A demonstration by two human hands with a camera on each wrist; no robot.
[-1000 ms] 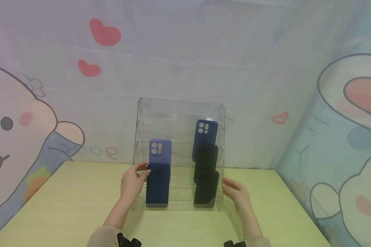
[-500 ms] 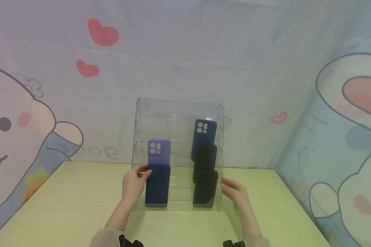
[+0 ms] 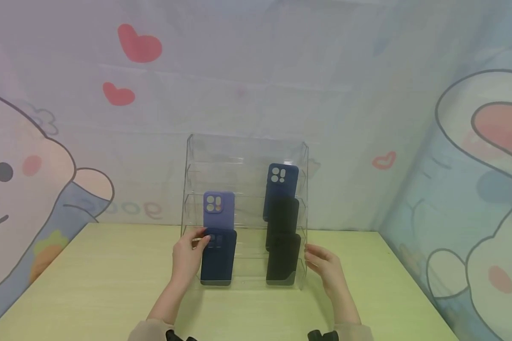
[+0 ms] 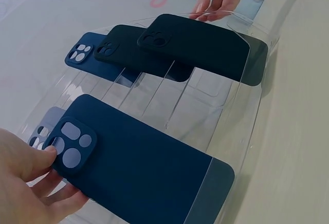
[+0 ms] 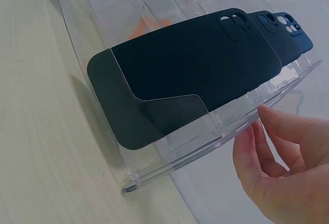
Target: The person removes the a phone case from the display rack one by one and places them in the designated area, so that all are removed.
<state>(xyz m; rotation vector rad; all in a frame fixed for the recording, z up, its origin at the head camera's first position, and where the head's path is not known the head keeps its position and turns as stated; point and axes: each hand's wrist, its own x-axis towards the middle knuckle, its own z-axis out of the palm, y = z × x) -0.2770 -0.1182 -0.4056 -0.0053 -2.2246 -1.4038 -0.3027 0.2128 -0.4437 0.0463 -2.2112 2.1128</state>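
Observation:
In the head view my left hand point(image 3: 187, 255) pinches the upper left corner of a dark blue phone case point(image 3: 217, 263). The thumb lies by the camera cutouts, the other fingers behind the case. The case leans in the bottom tier of a clear acrylic display rack point(image 3: 249, 284), its lower end behind the front lip. A purple phone case point(image 3: 219, 218) stands one tier up, partly hidden by it. My right hand point(image 3: 326, 265) holds the rack's right side edge between thumb and fingers, beside a black phone case point(image 5: 190, 64) in the bottom tier.
Behind that black case in the right column stand another black phone case point(image 3: 283, 215) and a blue phone case point(image 3: 281, 187), each a tier higher. The rack stands on a pale wooden table point(image 3: 123, 270), before a cloth backdrop point(image 3: 247, 57) printed with cartoon figures and hearts.
My left hand has shifted slightly right, and the top of the dark blue case has moved right with it, so its camera cutouts show more plainly. My right hand stays at the rack's edge.

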